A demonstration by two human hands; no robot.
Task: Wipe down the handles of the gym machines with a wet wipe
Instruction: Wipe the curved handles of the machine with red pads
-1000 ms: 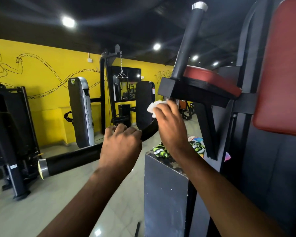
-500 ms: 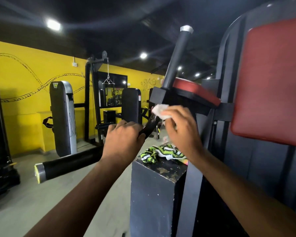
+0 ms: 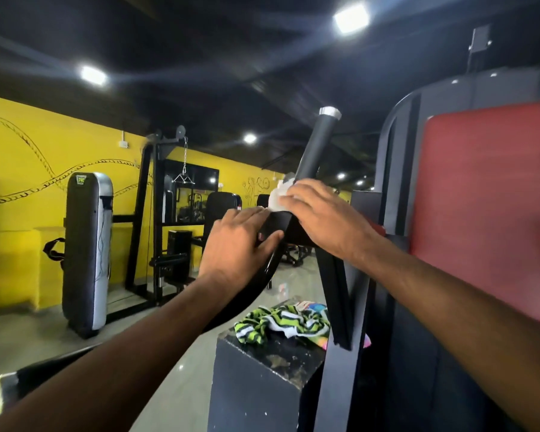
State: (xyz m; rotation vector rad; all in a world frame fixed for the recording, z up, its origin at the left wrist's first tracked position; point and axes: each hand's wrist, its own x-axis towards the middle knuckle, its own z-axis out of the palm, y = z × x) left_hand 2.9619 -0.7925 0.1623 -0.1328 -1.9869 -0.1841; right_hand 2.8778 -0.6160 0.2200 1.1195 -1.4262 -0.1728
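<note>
Right hand (image 3: 321, 219) presses a wipe (image 3: 278, 196) against the base of the upright handle (image 3: 317, 148); left hand (image 3: 240, 244) grips the curved bar (image 3: 256, 282) below. Most of the handle appears unwiped.

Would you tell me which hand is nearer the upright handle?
Right. The right hand presses the wipe at the upright handle base; the left hand grips the curved bar below.

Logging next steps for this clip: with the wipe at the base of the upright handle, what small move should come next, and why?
Probably slide the right hand up the upright handle. It presses the white wipe at the handle's base, so the black grip up to the silver cap looks not yet covered, while the left hand steadies the curved bar below.
</note>
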